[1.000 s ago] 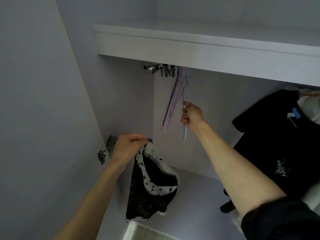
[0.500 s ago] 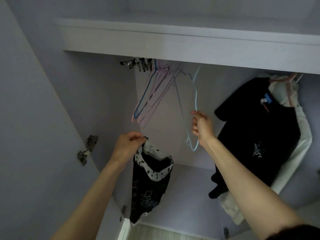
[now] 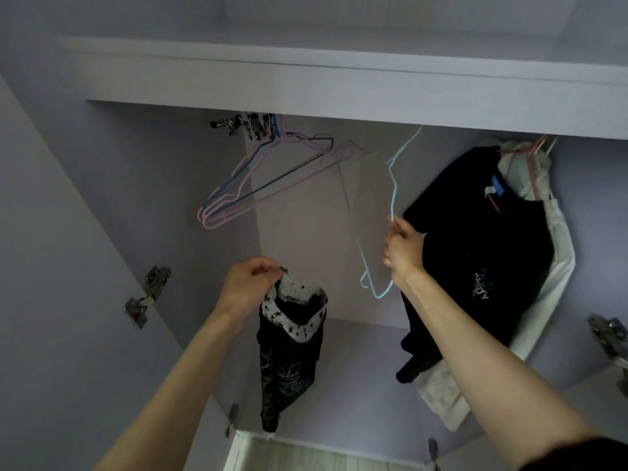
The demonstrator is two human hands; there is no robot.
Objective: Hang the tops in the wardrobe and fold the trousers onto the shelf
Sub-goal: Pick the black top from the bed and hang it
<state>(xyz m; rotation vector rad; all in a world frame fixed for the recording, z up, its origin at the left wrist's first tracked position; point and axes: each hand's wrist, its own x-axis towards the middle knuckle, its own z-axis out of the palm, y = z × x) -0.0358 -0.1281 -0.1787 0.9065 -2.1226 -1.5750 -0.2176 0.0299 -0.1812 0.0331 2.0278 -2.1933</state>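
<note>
Wardrobe (image 3: pixel 102 205) w/ purple walls – left hand (image 3: pixel 249 283) pinches black top (image 3: pixel 289 355) by collar, low & centre. Right hand (image 3: pixel 402 249) grips blue hanger (image 3: pixel 393 185) – near hung black shirt (image 3: pixel 475 239).

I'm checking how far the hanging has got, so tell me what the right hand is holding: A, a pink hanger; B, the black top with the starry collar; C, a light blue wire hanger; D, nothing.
C: the right hand grips the light blue hanger in the wardrobe, while the left hand holds the black top by its collar.
</note>
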